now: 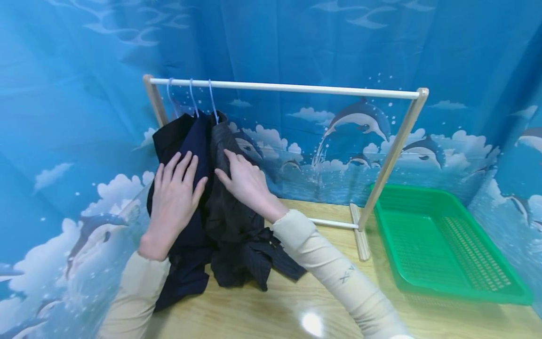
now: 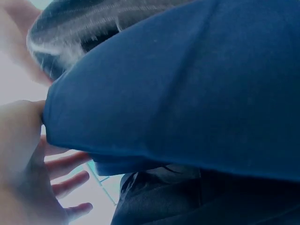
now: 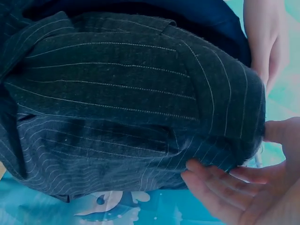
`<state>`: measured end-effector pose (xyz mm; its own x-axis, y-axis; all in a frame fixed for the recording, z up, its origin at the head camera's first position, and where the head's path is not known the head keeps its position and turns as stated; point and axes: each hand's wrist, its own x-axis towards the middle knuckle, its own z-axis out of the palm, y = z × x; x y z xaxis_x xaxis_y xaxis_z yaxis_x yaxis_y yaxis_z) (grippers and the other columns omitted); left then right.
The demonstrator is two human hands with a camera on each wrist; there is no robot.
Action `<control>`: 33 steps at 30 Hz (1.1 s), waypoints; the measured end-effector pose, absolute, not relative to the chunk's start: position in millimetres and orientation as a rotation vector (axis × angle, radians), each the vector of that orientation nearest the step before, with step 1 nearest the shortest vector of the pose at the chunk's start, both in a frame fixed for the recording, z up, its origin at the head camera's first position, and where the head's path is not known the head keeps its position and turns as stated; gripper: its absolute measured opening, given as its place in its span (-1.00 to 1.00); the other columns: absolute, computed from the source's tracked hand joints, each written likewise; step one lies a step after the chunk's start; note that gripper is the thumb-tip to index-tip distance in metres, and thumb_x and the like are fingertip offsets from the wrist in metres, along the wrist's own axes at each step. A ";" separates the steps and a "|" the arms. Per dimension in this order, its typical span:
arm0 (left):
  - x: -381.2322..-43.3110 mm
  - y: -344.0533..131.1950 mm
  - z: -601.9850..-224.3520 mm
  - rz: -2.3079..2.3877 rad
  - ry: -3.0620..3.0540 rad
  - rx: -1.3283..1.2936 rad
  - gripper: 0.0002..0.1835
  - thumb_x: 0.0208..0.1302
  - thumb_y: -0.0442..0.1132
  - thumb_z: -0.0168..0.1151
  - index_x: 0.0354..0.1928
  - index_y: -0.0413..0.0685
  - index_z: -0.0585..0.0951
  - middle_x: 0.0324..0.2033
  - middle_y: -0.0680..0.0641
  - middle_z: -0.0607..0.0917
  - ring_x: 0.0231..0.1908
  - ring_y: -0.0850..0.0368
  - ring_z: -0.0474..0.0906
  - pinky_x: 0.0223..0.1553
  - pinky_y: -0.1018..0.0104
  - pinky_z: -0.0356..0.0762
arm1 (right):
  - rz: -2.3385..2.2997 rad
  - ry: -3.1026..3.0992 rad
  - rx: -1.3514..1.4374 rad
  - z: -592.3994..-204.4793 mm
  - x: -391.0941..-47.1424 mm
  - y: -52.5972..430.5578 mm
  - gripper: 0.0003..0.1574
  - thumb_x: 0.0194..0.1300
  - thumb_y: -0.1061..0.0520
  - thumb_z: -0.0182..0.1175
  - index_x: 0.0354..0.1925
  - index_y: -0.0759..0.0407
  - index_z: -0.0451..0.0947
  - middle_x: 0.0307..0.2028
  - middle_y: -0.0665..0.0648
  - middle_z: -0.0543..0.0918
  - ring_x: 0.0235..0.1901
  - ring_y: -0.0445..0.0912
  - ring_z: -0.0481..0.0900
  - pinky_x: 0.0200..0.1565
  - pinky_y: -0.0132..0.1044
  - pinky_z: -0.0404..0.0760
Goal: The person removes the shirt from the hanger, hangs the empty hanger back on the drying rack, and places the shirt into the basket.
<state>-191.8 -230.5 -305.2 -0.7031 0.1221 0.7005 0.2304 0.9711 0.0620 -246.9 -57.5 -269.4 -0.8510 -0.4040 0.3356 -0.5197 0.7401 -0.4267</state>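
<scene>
- Okay, I read this as the arranging step: the navy garment (image 1: 199,136) and the pinstriped garment (image 1: 230,221) hang near the left end of the white rail (image 1: 288,87), lower folds on the tabletop (image 1: 254,313), a black garment (image 1: 169,136) beside the navy one.
- My left hand (image 1: 173,197) lies against the navy cloth, fingers spread, thumb at its edge, pinching nothing.
- My right hand (image 1: 250,183) straddles the pinstriped edge, thumb apart from fingers, touching fabric without visibly clamping.
- The next move, I'd judge, calls for light sideways pressure, without unhooking the pale hangers (image 1: 213,102).
</scene>
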 end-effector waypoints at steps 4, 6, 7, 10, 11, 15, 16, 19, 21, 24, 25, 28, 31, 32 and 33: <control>-191.2 -230.6 -304.7 -0.201 -2.366 -0.240 -0.39 0.49 -0.10 0.18 0.45 -0.24 0.36 0.43 -0.30 0.37 0.49 -0.24 0.13 0.47 -0.28 -0.02 | 0.819 -2.697 0.672 -271.3 -251.8 -50.9 -0.35 0.57 -0.10 0.04 0.49 0.08 0.29 0.33 0.15 0.50 -0.13 0.02 0.67 -0.18 -0.15 0.69; -191.1 -231.2 -305.3 -0.204 -2.366 -0.238 -0.39 0.49 -0.09 0.18 0.45 -0.24 0.36 0.43 -0.30 0.36 0.49 -0.24 0.13 0.47 -0.28 -0.02 | 0.862 -2.674 0.655 -272.6 -254.1 -48.2 -0.42 0.59 -0.06 0.01 0.44 0.09 0.34 0.29 0.16 0.53 -0.23 -0.01 0.64 -0.29 -0.19 0.65; -191.1 -231.5 -305.5 -0.205 -2.365 -0.238 -0.39 0.49 -0.09 0.18 0.45 -0.24 0.37 0.43 -0.30 0.36 0.48 -0.24 0.13 0.47 -0.28 -0.02 | 0.882 -2.661 0.652 -273.4 -255.2 -47.0 -0.46 0.60 -0.04 0.00 0.40 0.10 0.38 0.24 0.16 0.56 -0.26 -0.02 0.62 -0.31 -0.20 0.63; -191.5 -232.3 -306.0 -0.211 -2.360 -0.237 -0.39 0.49 -0.09 0.18 0.45 -0.24 0.37 0.43 -0.30 0.36 0.48 -0.25 0.13 0.46 -0.29 -0.01 | 0.921 -2.625 0.647 -276.5 -258.7 -45.1 -0.58 0.62 -0.03 -0.05 0.25 0.14 0.44 0.06 0.15 0.61 -0.28 -0.05 0.57 -0.31 -0.24 0.60; -191.6 -232.6 -306.2 -0.213 -2.358 -0.238 -0.39 0.49 -0.09 0.18 0.45 -0.24 0.37 0.43 -0.30 0.36 0.48 -0.25 0.14 0.46 -0.29 0.00 | 0.934 -2.612 0.641 -277.6 -259.8 -44.8 -0.61 0.63 -0.02 -0.06 0.20 0.16 0.44 -0.01 0.15 0.61 -0.29 -0.06 0.56 -0.31 -0.25 0.58; -192.0 -233.1 -307.3 -0.226 -2.356 -0.249 -0.39 0.49 -0.08 0.18 0.45 -0.24 0.37 0.44 -0.29 0.35 0.49 -0.25 0.13 0.47 -0.29 -0.02 | 0.978 -2.556 0.589 -279.9 -262.6 -43.2 -0.65 0.64 0.01 -0.10 0.14 0.19 0.43 -0.10 0.15 0.58 -0.41 -0.07 0.53 -0.42 -0.28 0.54; -192.2 -233.0 -307.5 -0.230 -2.355 -0.255 -0.39 0.49 -0.08 0.17 0.45 -0.24 0.37 0.45 -0.29 0.35 0.49 -0.25 0.13 0.47 -0.29 -0.02 | 0.985 -2.539 0.574 -280.0 -263.1 -42.3 -0.65 0.64 0.02 -0.11 0.15 0.20 0.43 -0.09 0.15 0.58 -0.43 -0.07 0.53 -0.44 -0.28 0.53; -192.4 -232.8 -308.0 -0.238 -2.359 -0.265 -0.39 0.50 -0.07 0.16 0.45 -0.23 0.36 0.45 -0.28 0.34 0.49 -0.25 0.11 0.47 -0.29 -0.04 | 0.993 -2.487 0.551 -278.0 -263.7 -37.1 -0.65 0.64 0.06 -0.13 0.15 0.22 0.43 -0.06 0.17 0.58 -0.40 -0.04 0.55 -0.40 -0.25 0.56; -192.6 -232.4 -307.8 -0.243 -2.366 -0.267 -0.39 0.51 -0.07 0.15 0.46 -0.23 0.36 0.46 -0.28 0.33 0.49 -0.26 0.11 0.47 -0.29 -0.05 | 0.998 -2.457 0.553 -275.3 -263.4 -31.6 -0.65 0.64 0.08 -0.13 0.16 0.24 0.43 -0.03 0.19 0.59 -0.33 -0.01 0.58 -0.32 -0.21 0.59; -191.8 -232.5 -307.7 -0.253 -2.379 -0.264 -0.39 0.51 -0.06 0.14 0.47 -0.22 0.35 0.47 -0.26 0.32 0.50 -0.25 0.09 0.48 -0.28 -0.07 | 1.021 -2.415 0.559 -270.6 -260.9 -21.1 -0.64 0.63 0.11 -0.11 0.17 0.28 0.44 0.02 0.22 0.59 -0.25 0.02 0.59 -0.20 -0.16 0.62; -191.7 -232.6 -307.6 -0.255 -2.380 -0.264 -0.39 0.51 -0.06 0.14 0.47 -0.21 0.35 0.47 -0.26 0.31 0.50 -0.25 0.08 0.48 -0.28 -0.07 | 1.032 -2.403 0.558 -269.4 -259.8 -17.3 -0.64 0.63 0.12 -0.11 0.18 0.29 0.44 0.03 0.23 0.59 -0.24 0.03 0.59 -0.19 -0.14 0.63; -191.4 -232.8 -307.1 -0.259 -2.373 -0.267 -0.39 0.51 -0.07 0.16 0.46 -0.22 0.35 0.47 -0.26 0.32 0.50 -0.25 0.09 0.48 -0.28 -0.07 | 1.061 -2.369 0.552 -267.5 -256.6 -5.6 -0.64 0.62 0.13 -0.10 0.18 0.31 0.44 0.03 0.25 0.59 -0.24 0.04 0.59 -0.20 -0.14 0.63; -191.6 -232.6 -306.6 -0.254 -2.361 -0.269 -0.39 0.49 -0.08 0.18 0.45 -0.23 0.36 0.45 -0.29 0.33 0.49 -0.27 0.11 0.47 -0.31 -0.05 | 1.080 -2.340 0.554 -267.8 -254.6 5.3 -0.64 0.62 0.15 -0.10 0.18 0.33 0.44 0.03 0.27 0.59 -0.26 0.05 0.59 -0.24 -0.15 0.62; -191.6 -232.6 -306.5 -0.252 -2.360 -0.268 -0.38 0.49 -0.08 0.18 0.45 -0.24 0.36 0.45 -0.29 0.34 0.49 -0.27 0.12 0.47 -0.31 -0.05 | 1.080 -2.332 0.557 -268.1 -254.2 8.5 -0.64 0.62 0.16 -0.10 0.18 0.34 0.44 0.03 0.27 0.59 -0.26 0.06 0.59 -0.26 -0.15 0.62; -191.6 -232.5 -306.5 -0.250 -2.359 -0.266 -0.38 0.49 -0.08 0.18 0.45 -0.24 0.36 0.45 -0.30 0.34 0.48 -0.27 0.12 0.47 -0.31 -0.05 | 1.080 -2.324 0.560 -268.4 -254.0 11.7 -0.64 0.62 0.16 -0.10 0.18 0.34 0.44 0.02 0.28 0.59 -0.26 0.06 0.58 -0.26 -0.15 0.61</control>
